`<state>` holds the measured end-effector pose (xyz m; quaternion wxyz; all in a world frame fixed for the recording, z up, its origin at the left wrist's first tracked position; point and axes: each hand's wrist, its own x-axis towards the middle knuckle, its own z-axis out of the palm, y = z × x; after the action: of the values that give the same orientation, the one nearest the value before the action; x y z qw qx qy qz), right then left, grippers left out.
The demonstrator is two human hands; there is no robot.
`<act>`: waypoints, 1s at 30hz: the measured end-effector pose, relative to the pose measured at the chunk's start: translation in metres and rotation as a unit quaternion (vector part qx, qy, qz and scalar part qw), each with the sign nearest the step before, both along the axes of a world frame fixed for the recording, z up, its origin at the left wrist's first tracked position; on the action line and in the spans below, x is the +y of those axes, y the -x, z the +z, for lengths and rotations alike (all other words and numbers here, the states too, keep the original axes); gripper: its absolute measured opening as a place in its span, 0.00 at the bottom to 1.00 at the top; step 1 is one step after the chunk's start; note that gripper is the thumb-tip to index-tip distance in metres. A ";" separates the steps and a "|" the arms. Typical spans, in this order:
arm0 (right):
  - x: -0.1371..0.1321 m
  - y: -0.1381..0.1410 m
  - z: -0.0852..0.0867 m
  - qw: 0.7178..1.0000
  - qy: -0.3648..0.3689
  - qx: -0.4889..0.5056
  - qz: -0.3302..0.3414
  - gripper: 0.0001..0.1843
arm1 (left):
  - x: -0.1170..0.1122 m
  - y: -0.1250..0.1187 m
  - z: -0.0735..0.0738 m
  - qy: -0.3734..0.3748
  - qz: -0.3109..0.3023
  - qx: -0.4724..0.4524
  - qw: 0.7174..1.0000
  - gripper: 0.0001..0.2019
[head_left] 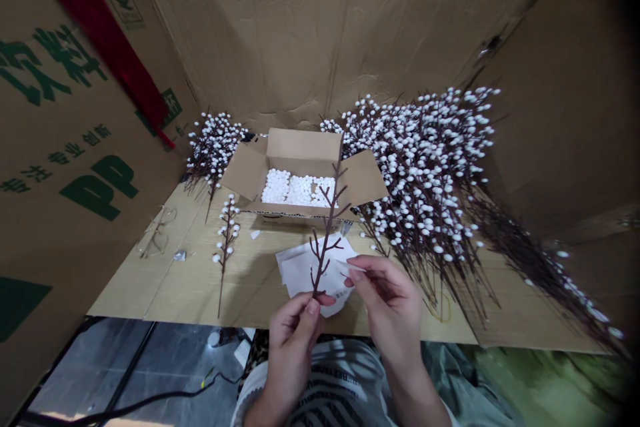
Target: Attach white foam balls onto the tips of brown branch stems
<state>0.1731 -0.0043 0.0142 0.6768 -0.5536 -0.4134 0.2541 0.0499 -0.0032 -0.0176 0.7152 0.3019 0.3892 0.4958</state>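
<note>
My left hand (296, 330) pinches the lower end of a bare brown artificial branch (327, 240), which stands upright with short twigs and no berries on it. To its right, my right hand (387, 297) is closed, thumb against forefinger, on a small thin white piece (349, 267) that looks like paper; its exact kind is unclear. White paper sheets (300, 265) lie on the table behind the hands. Beyond them an open cardboard box (305, 141) holds many white foam berries (300, 189); the branch tip overlaps its right part.
A finished-looking berry branch (228, 233) lies left of the papers. Berry branches are heaped at right (420, 167) and back left (216, 140). Bare brown stems (510, 233) lie far right. Glasses (159, 233) rest on the left. Cardboard walls (260, 47) surround the table.
</note>
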 end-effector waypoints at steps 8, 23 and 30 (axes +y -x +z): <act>0.001 -0.006 0.000 0.994 -0.038 -0.005 -0.105 0.02 | -0.001 0.002 0.004 0.010 -0.008 0.021 1.000 0.21; -0.003 -0.005 0.006 0.979 -0.130 -0.132 -0.089 0.15 | -0.002 0.005 -0.002 0.014 -0.009 0.038 0.999 0.20; -0.004 -0.007 0.007 0.978 -0.136 -0.136 -0.074 0.17 | -0.003 0.004 -0.002 0.009 -0.015 0.031 0.999 0.20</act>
<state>0.1798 -0.0085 0.0211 0.7002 -0.5146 -0.4904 0.0667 0.0458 -0.0061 -0.0199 0.7130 0.3162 0.4110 0.4719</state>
